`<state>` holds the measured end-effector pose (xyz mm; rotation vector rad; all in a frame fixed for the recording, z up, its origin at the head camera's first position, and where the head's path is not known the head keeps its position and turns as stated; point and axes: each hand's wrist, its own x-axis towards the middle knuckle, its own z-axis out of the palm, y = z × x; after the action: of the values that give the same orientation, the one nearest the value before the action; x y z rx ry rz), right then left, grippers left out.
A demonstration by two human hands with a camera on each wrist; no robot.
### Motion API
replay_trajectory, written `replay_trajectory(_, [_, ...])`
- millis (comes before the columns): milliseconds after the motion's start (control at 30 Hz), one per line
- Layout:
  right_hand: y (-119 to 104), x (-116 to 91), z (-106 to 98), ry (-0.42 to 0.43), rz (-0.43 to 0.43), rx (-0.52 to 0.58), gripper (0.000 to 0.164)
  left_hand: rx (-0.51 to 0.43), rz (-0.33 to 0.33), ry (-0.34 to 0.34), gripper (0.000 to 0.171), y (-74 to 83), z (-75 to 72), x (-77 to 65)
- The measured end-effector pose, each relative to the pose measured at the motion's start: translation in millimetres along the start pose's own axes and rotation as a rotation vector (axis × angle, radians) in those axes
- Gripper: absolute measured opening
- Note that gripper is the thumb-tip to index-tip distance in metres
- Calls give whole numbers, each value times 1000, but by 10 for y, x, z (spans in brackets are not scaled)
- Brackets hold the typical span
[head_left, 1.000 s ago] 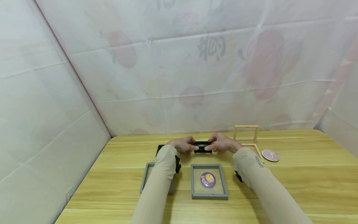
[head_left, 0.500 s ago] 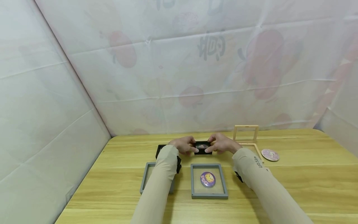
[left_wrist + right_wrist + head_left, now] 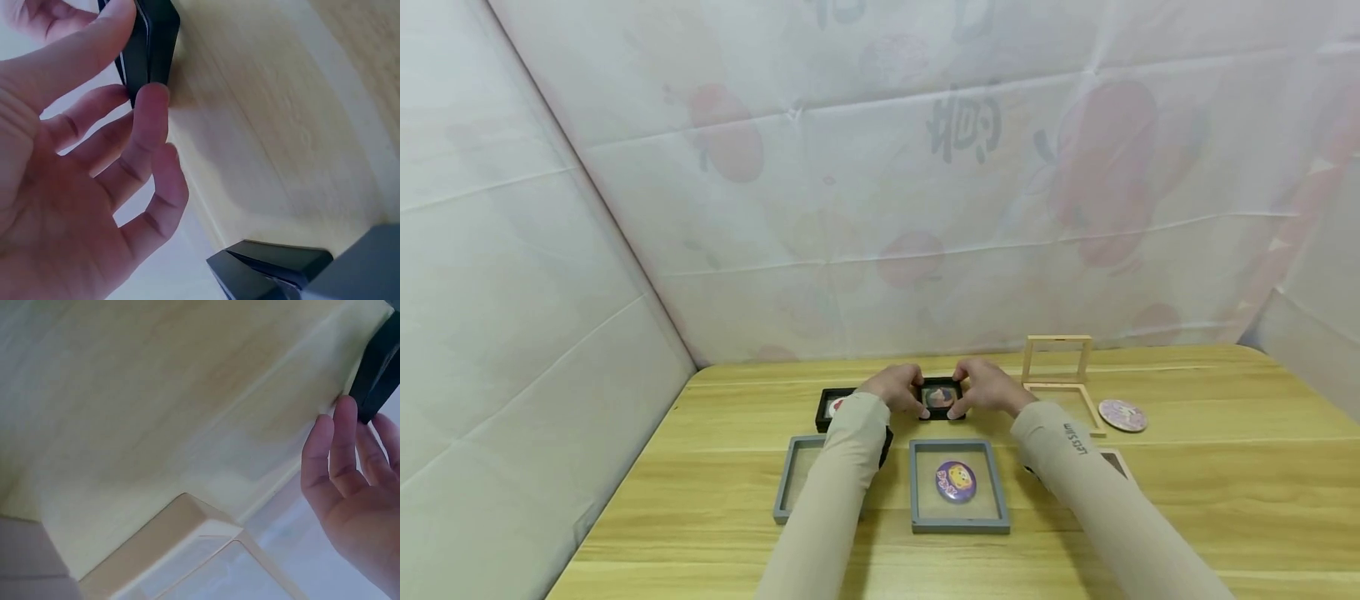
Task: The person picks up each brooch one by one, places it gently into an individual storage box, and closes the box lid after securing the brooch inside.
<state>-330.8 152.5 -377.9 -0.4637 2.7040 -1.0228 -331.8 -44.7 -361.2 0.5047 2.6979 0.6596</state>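
Both hands hold a small black display frame (image 3: 941,398) by its two sides, at the back middle of the table. A round picture with dark and reddish parts shows inside it. My left hand (image 3: 895,390) has its thumb at the near corner and its fingertips at the far one. Opposite it, my right hand (image 3: 988,390) grips the other side the same way. In the left wrist view the frame's two black halves (image 3: 150,47) meet along a seam, the fingertips at the lower corner. The right wrist view catches only one corner of the black frame (image 3: 374,372).
A purple badge (image 3: 956,482) lies on a grey frame (image 3: 961,527) in front; another grey frame (image 3: 790,479) is partly behind the left sleeve. Left stands a black frame (image 3: 824,410) with a red-and-white badge. Right are an opened wooden frame (image 3: 1060,339), a round purple-white disc (image 3: 1123,415) and a pale frame (image 3: 1123,462).
The black frame has tipped from nearly upright to flatter, so its round picture now faces up more. The hands have shifted slightly, uncovering the red-and-white badge and the pale frame.
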Motion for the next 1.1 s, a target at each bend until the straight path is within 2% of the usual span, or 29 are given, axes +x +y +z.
replay_trajectory(167, [-43, 2, 24, 18, 43, -71, 54, 84, 19, 35, 39, 44, 21, -12])
replay_trajectory(367, [-72, -4, 18, 15, 57, -146, 50, 82, 19, 23, 36, 64, 46, -13])
replay_trajectory(533, [-90, -3, 20, 1, 60, -150, 49, 92, -22, 40, 43, 66, 42, 7])
replay_trajectory(700, [-98, -7, 20, -3, 42, -152, 65, 79, -16, 59, 46, 49, 36, 39])
replay_trajectory(800, [-96, -1, 22, -16, 32, -160, 74, 35, 0, 58, 44, 29, 34, 23])
replay_trajectory(933, [-105, 1, 17, -27, 45, -166, 74, -25, 10, 52, 46, 10, 39, -11])
replay_trajectory(1100, [-111, 3, -10, -27, 35, -175, 71, 17, 10, 38, 58, 16, 31, 24])
